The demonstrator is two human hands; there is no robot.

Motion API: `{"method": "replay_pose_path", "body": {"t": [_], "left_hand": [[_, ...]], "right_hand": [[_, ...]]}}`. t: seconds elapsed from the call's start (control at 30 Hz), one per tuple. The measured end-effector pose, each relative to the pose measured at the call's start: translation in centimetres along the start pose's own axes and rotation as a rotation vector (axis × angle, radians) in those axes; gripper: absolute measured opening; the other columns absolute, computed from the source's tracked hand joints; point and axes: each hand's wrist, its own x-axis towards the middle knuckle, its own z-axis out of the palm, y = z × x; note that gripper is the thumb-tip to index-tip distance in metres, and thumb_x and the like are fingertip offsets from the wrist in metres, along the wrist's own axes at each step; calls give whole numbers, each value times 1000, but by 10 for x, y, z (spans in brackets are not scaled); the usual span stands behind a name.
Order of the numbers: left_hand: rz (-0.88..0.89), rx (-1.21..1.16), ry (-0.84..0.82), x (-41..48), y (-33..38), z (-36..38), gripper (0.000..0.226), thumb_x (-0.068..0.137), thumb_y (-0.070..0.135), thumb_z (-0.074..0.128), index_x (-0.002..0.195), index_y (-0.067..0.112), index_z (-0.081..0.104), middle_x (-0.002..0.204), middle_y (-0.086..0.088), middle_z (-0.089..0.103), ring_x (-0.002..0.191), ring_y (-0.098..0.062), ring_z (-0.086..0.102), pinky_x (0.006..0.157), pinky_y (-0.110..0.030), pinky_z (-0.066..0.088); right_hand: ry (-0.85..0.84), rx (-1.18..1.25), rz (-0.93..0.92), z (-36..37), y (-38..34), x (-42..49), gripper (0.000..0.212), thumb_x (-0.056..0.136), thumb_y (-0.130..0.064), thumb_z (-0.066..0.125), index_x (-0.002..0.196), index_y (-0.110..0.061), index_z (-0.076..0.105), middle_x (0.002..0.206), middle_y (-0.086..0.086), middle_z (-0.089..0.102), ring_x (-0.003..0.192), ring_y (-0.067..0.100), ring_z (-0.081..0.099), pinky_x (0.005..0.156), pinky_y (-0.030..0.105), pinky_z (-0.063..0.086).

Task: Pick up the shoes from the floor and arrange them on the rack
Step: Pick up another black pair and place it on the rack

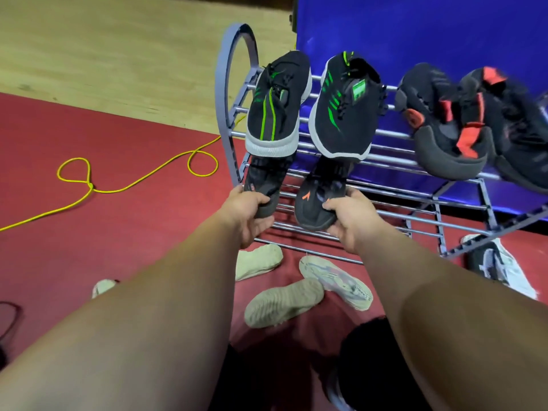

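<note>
A grey metal shoe rack (pixel 394 216) stands against a blue wall. Its top tier carries a black pair with green stripes (pixel 341 114) on the left and a black pair with red patches (pixel 450 134) on the right. On the middle tier, my left hand (pixel 247 213) grips the heel of a dark shoe (pixel 264 180). My right hand (pixel 348 222) grips the heel of its mate, a dark shoe with an orange mark (pixel 314 203). Both shoes point toe-first under the top tier. Beige shoes (pixel 281 302) lie on the red floor below my hands.
A yellow cord (pixel 130 185) loops over the red mat at the left, towards the wooden floor. A white and black shoe (pixel 501 268) lies under the rack's right end. An upturned pale shoe (pixel 338 280) and another beige shoe (pixel 258 261) lie near the rack's front.
</note>
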Motion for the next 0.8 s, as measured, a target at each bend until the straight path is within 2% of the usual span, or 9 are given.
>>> {"method": "replay_pose_path", "body": {"t": [0.2, 0.27, 0.33, 0.43, 0.47, 0.53, 0.6, 0.7, 0.8], "left_hand": [[57, -204, -79, 10, 1, -4, 61, 93, -12, 47, 141, 24, 46, 127, -7, 66, 97, -24, 72, 73, -37, 62], [78, -276, -134, 10, 4, -2, 62, 93, -13, 47, 143, 25, 46, 129, -7, 66, 102, -26, 72, 77, -40, 62], [90, -311, -146, 11, 6, 1, 64, 93, -14, 48, 143, 28, 45, 130, -8, 66, 105, -27, 71, 85, -43, 60], [53, -204, -24, 19, -1, 1, 53, 96, -2, 54, 141, 25, 44, 129, -11, 63, 101, -28, 70, 87, -42, 60], [17, -149, 7, 19, -3, 1, 50, 97, 5, 58, 142, 23, 44, 128, -12, 63, 99, -29, 70, 81, -38, 62], [-31, -120, 24, 19, -6, 0, 52, 97, 14, 61, 145, 20, 41, 123, -16, 65, 97, -31, 71, 67, -32, 62], [-19, -161, 30, 22, -4, -1, 47, 98, 11, 60, 142, 16, 44, 116, -18, 69, 92, -30, 75, 65, -30, 61], [8, -213, -5, 22, -1, -3, 43, 99, 10, 58, 140, 17, 46, 119, -18, 69, 86, -29, 76, 70, -32, 61], [-14, -182, -3, 22, -1, -5, 56, 99, 14, 60, 149, 19, 36, 120, -22, 67, 87, -30, 76, 64, -34, 61]], "right_hand": [[-41, 129, -36, 13, -6, 5, 46, 94, 11, 48, 113, -29, 61, 118, 7, 74, 99, 31, 76, 88, 57, 59], [-59, 200, -55, 18, -10, 6, 48, 95, 9, 51, 122, -29, 60, 116, 6, 75, 97, 31, 77, 84, 56, 60], [-52, 206, -49, 20, -9, 6, 42, 94, 4, 58, 119, -30, 60, 113, 6, 76, 95, 31, 77, 81, 55, 61], [126, -243, -161, 17, -3, 4, 31, 88, -8, 68, 109, -30, 59, 106, 1, 74, 92, 27, 75, 78, 44, 63], [179, -382, -224, 16, -1, 3, 32, 85, -10, 69, 111, -28, 59, 101, -3, 73, 91, 26, 72, 78, 41, 61], [215, -453, -282, 15, -1, 2, 38, 83, -8, 66, 115, -27, 57, 94, -8, 69, 89, 26, 70, 81, 42, 59], [202, -399, -256, 17, -3, 2, 47, 86, -3, 61, 125, -29, 56, 94, -11, 66, 89, 26, 68, 82, 44, 59], [139, -144, -156, 19, -8, 7, 58, 92, 2, 58, 136, -35, 52, 107, -5, 67, 99, 27, 72, 86, 49, 62], [54, 130, -123, 23, -16, 10, 44, 97, 3, 59, 124, -32, 57, 113, -2, 71, 98, 24, 75, 87, 49, 62]]}}
